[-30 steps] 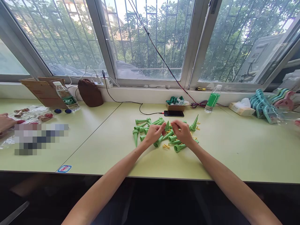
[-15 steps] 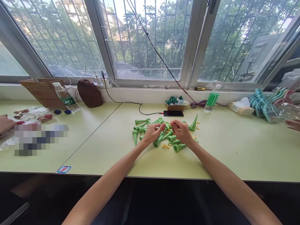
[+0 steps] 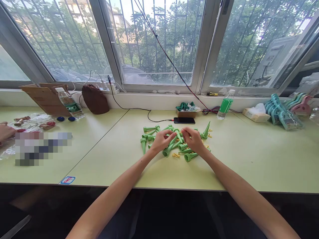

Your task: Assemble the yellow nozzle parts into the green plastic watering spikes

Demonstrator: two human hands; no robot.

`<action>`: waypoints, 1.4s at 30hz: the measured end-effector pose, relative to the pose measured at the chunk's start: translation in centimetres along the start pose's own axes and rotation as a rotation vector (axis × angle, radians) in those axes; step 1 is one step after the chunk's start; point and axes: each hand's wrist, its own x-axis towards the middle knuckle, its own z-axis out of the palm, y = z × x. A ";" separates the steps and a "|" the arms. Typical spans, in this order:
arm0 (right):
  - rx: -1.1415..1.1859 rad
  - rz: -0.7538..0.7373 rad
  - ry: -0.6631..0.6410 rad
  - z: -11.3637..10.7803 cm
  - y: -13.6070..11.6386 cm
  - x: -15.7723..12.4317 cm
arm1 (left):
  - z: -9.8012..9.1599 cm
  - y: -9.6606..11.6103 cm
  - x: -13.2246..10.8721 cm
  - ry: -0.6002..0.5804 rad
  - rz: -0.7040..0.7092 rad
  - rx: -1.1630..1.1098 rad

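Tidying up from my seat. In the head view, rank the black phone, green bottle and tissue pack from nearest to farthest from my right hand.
From the right hand; it and the left hand pinch a green spike:
1. Black phone, just behind it, toward the window.
2. Green bottle, farther back and right, by the sill.
3. Tissue pack, farthest right.

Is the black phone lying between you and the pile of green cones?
No, the phone lies beyond the green cones, toward the window.
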 end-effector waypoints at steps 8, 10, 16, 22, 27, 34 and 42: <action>-0.001 0.018 -0.004 0.0 0.2 0.0 | 0.1 0.2 -0.1 0.015 0.001 -0.012; -0.012 0.019 -0.004 0.1 0.3 0.0 | 0.2 0.1 -0.1 0.019 0.009 -0.008; -0.028 0.042 -0.006 0.2 0.6 0.0 | 0.5 -0.7 0.0 0.064 0.105 0.008; -0.017 0.056 -0.030 0.2 0.7 -0.1 | 0.5 -1.0 0.1 0.072 0.172 0.031; -0.021 0.053 -0.040 0.2 0.6 -0.1 | 0.5 -1.2 0.1 0.081 0.206 0.039; -0.072 0.003 -0.036 0.2 0.6 0.0 | 0.4 -1.4 0.0 0.071 0.254 0.075; -0.116 -0.037 -0.022 0.1 0.3 0.1 | 0.5 -1.6 -0.1 0.096 0.331 0.147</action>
